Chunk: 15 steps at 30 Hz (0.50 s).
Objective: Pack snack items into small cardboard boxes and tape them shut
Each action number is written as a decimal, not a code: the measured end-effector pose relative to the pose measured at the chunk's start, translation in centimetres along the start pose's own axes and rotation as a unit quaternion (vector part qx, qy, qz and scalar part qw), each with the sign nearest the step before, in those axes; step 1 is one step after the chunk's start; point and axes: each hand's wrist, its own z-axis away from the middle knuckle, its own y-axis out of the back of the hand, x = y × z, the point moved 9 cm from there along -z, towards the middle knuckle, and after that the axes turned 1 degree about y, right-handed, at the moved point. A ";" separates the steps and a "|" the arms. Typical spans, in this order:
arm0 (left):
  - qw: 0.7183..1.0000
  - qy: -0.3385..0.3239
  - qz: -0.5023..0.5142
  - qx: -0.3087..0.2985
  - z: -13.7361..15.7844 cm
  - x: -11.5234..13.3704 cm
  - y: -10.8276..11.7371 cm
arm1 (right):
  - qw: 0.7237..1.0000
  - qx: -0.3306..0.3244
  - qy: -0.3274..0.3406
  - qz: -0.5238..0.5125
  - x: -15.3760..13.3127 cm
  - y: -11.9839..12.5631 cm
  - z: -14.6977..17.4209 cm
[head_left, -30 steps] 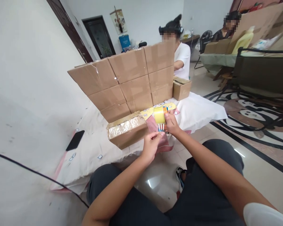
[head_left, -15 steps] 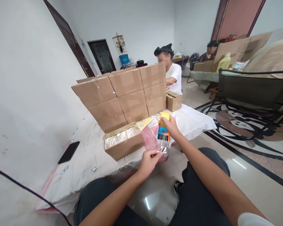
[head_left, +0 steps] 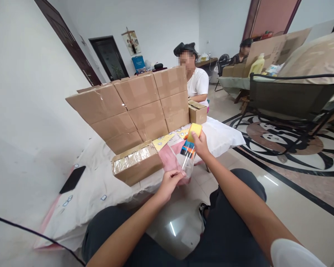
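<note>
My right hand (head_left: 200, 144) is closed around a tape dispenser (head_left: 188, 148), blue and orange with a yellow roll of tape (head_left: 195, 132) on it. From the dispenser a strip of clear tape (head_left: 187, 162) stretches down toward me. Its free end is pinched between the fingertips of my left hand (head_left: 171, 182). Left of both hands lies a cardboard box (head_left: 139, 171), with shiny tape along its top. The box sits on the cloth-covered table, touching neither hand.
A wall of stacked cardboard boxes (head_left: 144, 100) stands behind. A small box (head_left: 197, 112) is at its right end. A black phone (head_left: 72, 180) lies at the left on the tablecloth (head_left: 91, 207). A person in a white shirt (head_left: 199, 83) sits across; another sits farther back.
My left hand and the dispenser have drawn a little farther apart, lengthening the strip of tape. The dispenser has tilted. The whole view has shifted, and the person across has lowered an arm.
</note>
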 end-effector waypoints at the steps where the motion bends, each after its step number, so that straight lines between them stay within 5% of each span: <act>1: 1.000 -0.005 -0.006 0.000 -0.2 0.0 0.0 | 0.999 0.013 -0.023 -0.032 0.1 -0.3 0.3; 5: 0.997 -0.053 -0.052 0.023 0.1 0.2 0.7 | 0.995 0.008 -0.078 -0.057 0.1 -1.5 2.0; 8: 0.992 -0.084 -0.092 0.034 1.5 0.7 1.2 | 0.999 -0.002 0.029 0.018 -1.3 -0.2 2.0; 12: 0.991 -0.073 -0.111 -0.009 2.2 0.7 1.1 | 0.956 -0.047 0.228 0.180 -2.6 0.8 2.0; 15: 0.992 -0.065 -0.106 -0.034 1.4 0.0 1.0 | 0.973 -0.032 0.187 0.132 -1.0 1.1 2.2</act>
